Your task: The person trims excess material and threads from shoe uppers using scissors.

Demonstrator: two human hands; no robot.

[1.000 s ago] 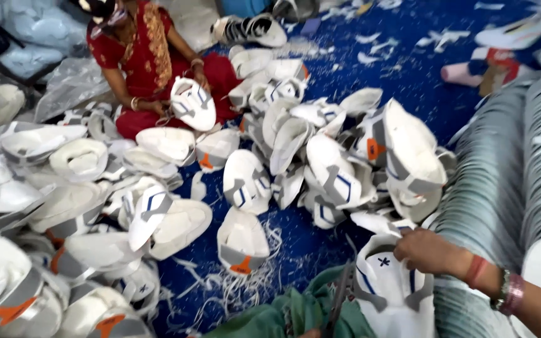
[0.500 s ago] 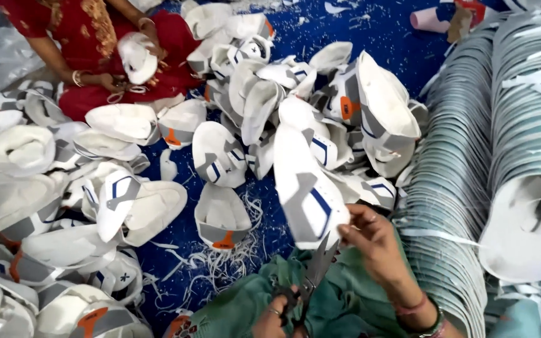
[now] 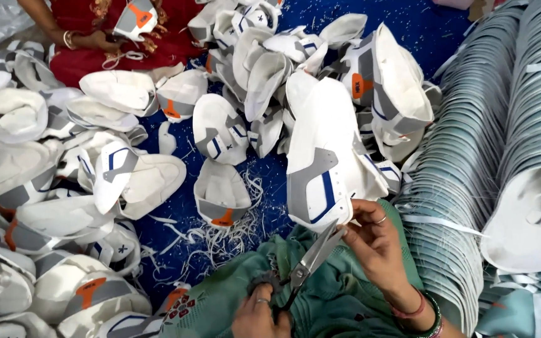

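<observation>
Setting: a floor covered with a blue sheet (image 3: 270,181), seen from above, heaped with white shoe uppers and strewn with thin white trimmings (image 3: 233,231).

Right hand: the right hand (image 3: 377,244), in the lower centre-right of the frame, pinches the lower edge of a white shoe upper (image 3: 320,156) between thumb and fingers; its grip is closed on that edge. A ring and bangles show on this hand and wrist.

Left hand: the left hand (image 3: 258,316), at the bottom centre, has its fingers through the handles of a pair of scissors (image 3: 308,263); grip closed on the handles. The blades point up and right, their tips touching the upper's bottom edge, slightly parted.

Shoe upper: in the centre of the frame, held upright over the person's green-clothed lap (image 3: 320,307), white with grey panels and a blue stripe.

Handling: it looks light and soft, a flexible stitched shell that would flop if held far from the cut. A hold close beside the blades, as now, seems best to keep the edge taut.

Surroundings: loose uppers (image 3: 126,181) pile across the left and upper middle; stacked grey-white flat pieces (image 3: 471,188) fill the right.

Other person: at the upper left, someone in red clothing (image 3: 95,56) sits holding another upper (image 3: 134,17).
</observation>
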